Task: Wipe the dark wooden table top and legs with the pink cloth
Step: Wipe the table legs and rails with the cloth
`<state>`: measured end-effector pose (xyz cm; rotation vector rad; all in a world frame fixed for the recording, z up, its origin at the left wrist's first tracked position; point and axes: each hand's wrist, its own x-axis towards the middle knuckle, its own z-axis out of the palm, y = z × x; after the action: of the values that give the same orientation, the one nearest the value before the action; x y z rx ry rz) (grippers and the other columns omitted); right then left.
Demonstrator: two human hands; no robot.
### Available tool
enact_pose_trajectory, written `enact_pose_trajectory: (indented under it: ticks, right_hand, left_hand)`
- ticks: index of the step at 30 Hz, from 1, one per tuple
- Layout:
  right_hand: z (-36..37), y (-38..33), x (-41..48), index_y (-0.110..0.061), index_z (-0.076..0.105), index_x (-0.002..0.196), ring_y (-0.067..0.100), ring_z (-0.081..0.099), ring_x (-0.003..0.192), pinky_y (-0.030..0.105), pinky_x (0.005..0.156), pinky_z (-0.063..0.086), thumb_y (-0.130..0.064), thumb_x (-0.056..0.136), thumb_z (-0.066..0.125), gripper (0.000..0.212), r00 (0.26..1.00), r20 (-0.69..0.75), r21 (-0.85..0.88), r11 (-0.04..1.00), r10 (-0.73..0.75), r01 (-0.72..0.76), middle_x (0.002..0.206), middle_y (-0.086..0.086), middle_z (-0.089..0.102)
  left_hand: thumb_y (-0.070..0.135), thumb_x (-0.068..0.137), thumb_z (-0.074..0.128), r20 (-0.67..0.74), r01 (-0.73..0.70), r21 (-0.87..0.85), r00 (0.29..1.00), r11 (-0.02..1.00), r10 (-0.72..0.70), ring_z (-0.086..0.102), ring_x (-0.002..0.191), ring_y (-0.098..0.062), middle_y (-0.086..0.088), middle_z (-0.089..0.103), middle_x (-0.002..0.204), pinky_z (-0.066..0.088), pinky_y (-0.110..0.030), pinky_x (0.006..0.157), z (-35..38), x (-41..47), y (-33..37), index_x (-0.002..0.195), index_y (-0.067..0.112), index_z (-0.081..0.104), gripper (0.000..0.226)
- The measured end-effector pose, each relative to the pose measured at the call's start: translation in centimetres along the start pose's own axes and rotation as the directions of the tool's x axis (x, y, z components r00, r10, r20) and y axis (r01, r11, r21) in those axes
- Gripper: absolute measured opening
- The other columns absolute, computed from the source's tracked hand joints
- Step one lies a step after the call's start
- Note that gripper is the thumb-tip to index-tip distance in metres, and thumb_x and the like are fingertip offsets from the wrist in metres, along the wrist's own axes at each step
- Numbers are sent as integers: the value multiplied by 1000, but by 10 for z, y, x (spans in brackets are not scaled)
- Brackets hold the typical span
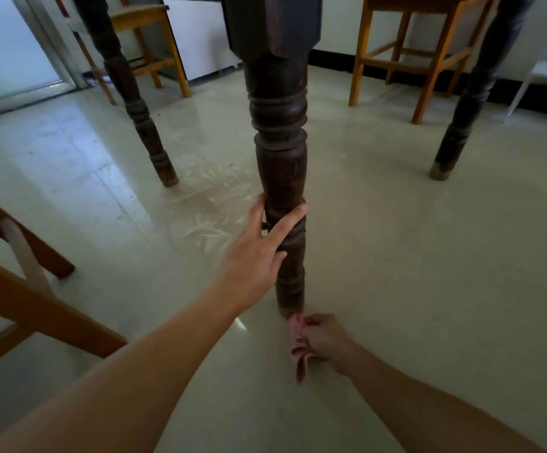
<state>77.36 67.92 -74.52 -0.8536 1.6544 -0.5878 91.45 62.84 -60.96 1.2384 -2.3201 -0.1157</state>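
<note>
The pink cloth (298,346) is bunched in the right hand (326,341), low in the view at about 6 o'clock from centre. The fingers are curled tightly round the cloth, and a loose tail of it trails toward 6 o'clock. Its upper edge lies just at 6 o'clock of the foot of the near leg (280,178) of the dark wooden table (272,24); whether cloth and wood actually touch there is hard to tell from this angle.

The left hand (255,253) reaches in from 7 o'clock and clasps the lower part of the same leg, above the cloth. One long finger lies across the front of the turned wood toward 2 o'clock, and another digit rises along the leg's 9 o'clock side.

The leg stands upright on the pale tiled floor (429,256). Two more dark legs stand farther off, one at 11 o'clock (134,103) and one at 2 o'clock (461,125). Light wooden stools sit beyond them at 11 o'clock (154,37) and 1 o'clock (429,53). Part of another light wooden chair (20,289) fills the 8 o'clock edge, and a glass door (4,44) shows at 10 o'clock.
</note>
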Motion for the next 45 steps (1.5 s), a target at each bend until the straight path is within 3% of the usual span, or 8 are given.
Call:
enact_pose_trajectory:
  ticks: [10,18,25,28,31,34,39,45]
  right_hand:
    - [-74,-86,-91,-2,63,108,13,68,57,27,56,57,12,77,66,35,880,113,-219,852,-462,475,80,14,69]
    - [-67,-139,-131,-12,65,94,16,72,67,33,68,61,-7,79,79,21,781,-159,12,790,-603,613,79,4,73]
    - [-61,-188,-149,-16,71,99,20,73,77,31,71,59,-9,91,65,12,811,-75,177,793,-580,583,87,4,74]
    - [-75,-212,-153,-20,67,116,13,67,90,30,79,56,-10,95,59,24,691,-200,-127,717,-695,685,101,-3,69]
    - [-93,-240,-169,-26,61,125,4,57,101,27,90,51,-13,96,57,32,438,-316,-396,536,-842,745,111,-13,60]
    - [-100,-259,-177,-28,53,135,4,51,101,26,86,51,-13,94,58,44,224,-310,-530,363,-924,767,116,-14,50]
    - [-104,-251,-168,-34,41,145,2,53,105,21,82,51,-10,96,56,57,240,-223,-515,323,-945,794,125,-16,47]
    - [-106,-251,-163,-38,38,147,10,62,93,25,79,54,-8,97,56,61,294,-214,-464,361,-932,809,122,-16,53]
  left_hand:
    - [12,91,55,-130,148,-228,975,962,-181,57,105,-12,0,52,129,49,-27,85,-37,-20,14,138,26,37,52]
    - [36,90,60,415,565,-633,825,529,-384,65,98,-14,3,70,104,53,-36,87,-82,-8,37,115,23,63,28]
    - [24,78,75,217,500,-702,828,507,-516,67,91,-17,-4,71,92,55,-32,83,-115,5,37,95,11,68,22]
    - [15,82,70,8,423,-800,717,426,-697,67,88,-22,-9,68,94,55,-39,84,-131,18,25,97,9,63,18]
    - [10,84,67,-290,341,-729,632,594,-719,63,83,-10,4,60,93,55,-24,73,-141,40,25,104,15,52,26]
    - [6,89,60,-461,211,-483,764,850,-452,61,82,-6,8,57,96,53,-20,66,-135,53,47,116,20,50,32]
    - [20,92,45,-225,-162,-112,965,980,134,50,75,7,11,47,99,45,-6,70,-93,6,45,111,13,62,27]
    - [-4,91,50,-394,223,-565,773,794,-497,60,69,7,-2,56,102,47,-6,61,-134,46,48,108,9,67,27]
